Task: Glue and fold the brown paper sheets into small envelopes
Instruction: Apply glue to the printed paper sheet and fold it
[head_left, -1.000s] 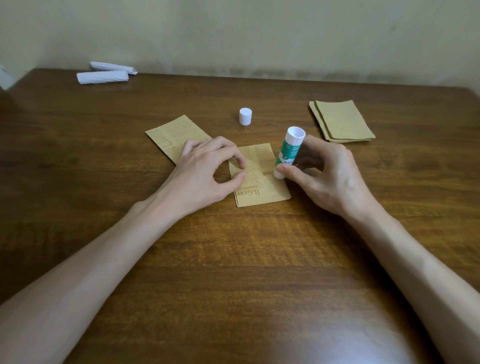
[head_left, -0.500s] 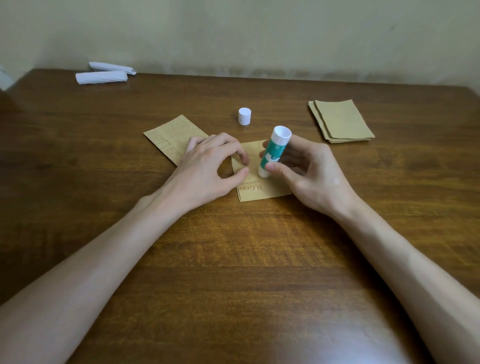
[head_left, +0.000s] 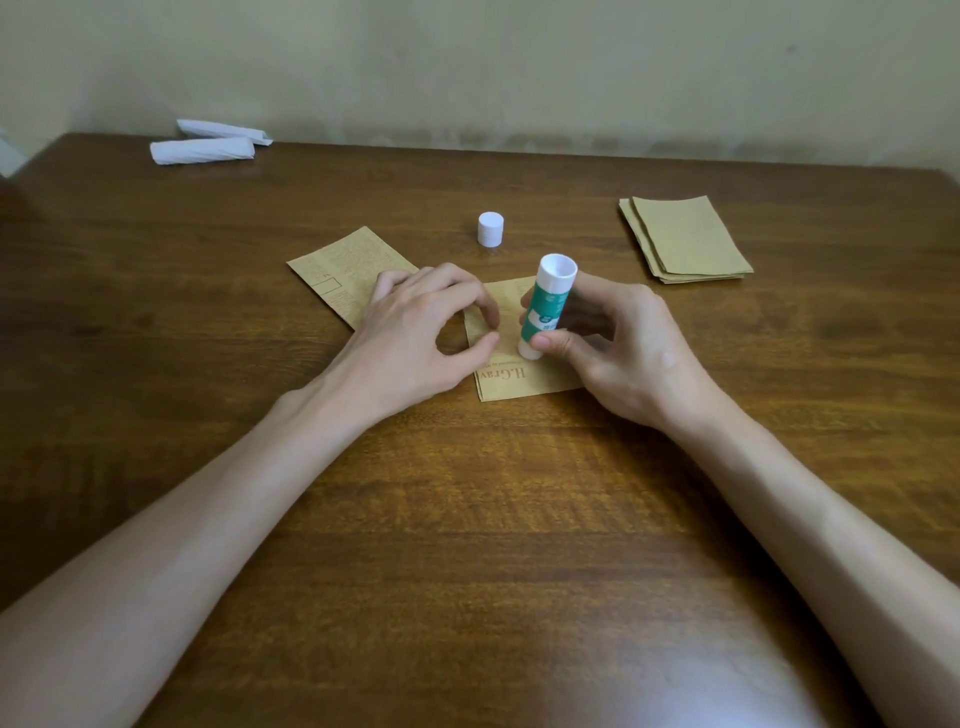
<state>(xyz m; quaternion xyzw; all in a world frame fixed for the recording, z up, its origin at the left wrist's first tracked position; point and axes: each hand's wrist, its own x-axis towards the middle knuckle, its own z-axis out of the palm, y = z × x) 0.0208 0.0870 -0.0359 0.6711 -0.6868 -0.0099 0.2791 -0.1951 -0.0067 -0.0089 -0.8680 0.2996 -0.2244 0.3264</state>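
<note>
Right hand (head_left: 623, 353) clamps the tilted glue stick (head_left: 548, 306) between thumb and fingers, lower end on the printed brown sheet (head_left: 519, 382), presumably to lay glue. Left hand (head_left: 415, 338), just beside at 9 o'clock, grips nothing; arched thumb and forefinger tips pin the sheet's left edge, likely against sliding. Outward on the counter (head_left: 467, 519): cap (head_left: 490, 228) at 12 o'clock, second printed sheet (head_left: 343, 270) at 10, brown sheet stack (head_left: 685, 239) at 2.

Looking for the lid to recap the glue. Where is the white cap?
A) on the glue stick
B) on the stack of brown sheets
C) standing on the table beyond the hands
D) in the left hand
C: the white cap stands by itself on the wooden table.
</note>
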